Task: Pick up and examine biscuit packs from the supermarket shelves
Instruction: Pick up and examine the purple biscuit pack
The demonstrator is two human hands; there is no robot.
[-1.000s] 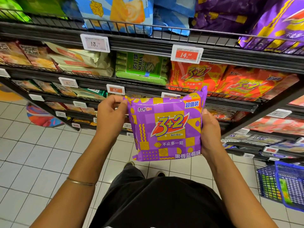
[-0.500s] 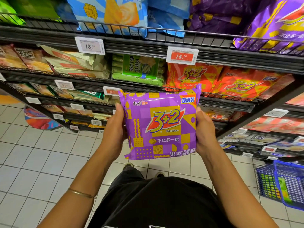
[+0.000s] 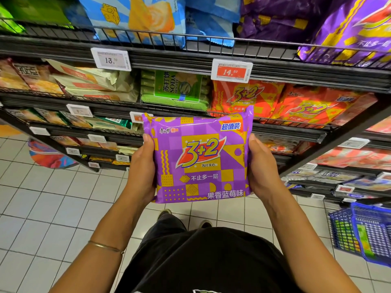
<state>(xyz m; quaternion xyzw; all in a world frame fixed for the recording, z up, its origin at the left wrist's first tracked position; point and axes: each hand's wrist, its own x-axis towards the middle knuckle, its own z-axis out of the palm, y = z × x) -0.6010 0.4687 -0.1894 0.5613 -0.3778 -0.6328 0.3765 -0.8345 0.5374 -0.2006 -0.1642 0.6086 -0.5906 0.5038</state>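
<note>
A purple and yellow "3+2" biscuit pack [image 3: 201,159] is held upright in front of me, its printed front facing the camera. My left hand [image 3: 140,168] grips its left edge, thumb on the front near the top corner. My right hand [image 3: 262,168] clasps its right edge. The pack hangs in the air in front of the black wire shelves [image 3: 169,58], below the row of orange "3+2" packs [image 3: 249,98]. More purple packs [image 3: 349,34] lie on the top shelf at the right.
Green soda biscuit packs [image 3: 175,89] and pale packs [image 3: 91,81] fill the shelf behind. Price tags [image 3: 231,70] hang on the shelf rails. A blue shopping basket [image 3: 359,229] stands on the white tiled floor at the lower right. My shoes [image 3: 165,213] show below the pack.
The left hand slid from the pack's top left corner down onto its left side. The pack straightened from a slight tilt and now sits squarely between both hands.
</note>
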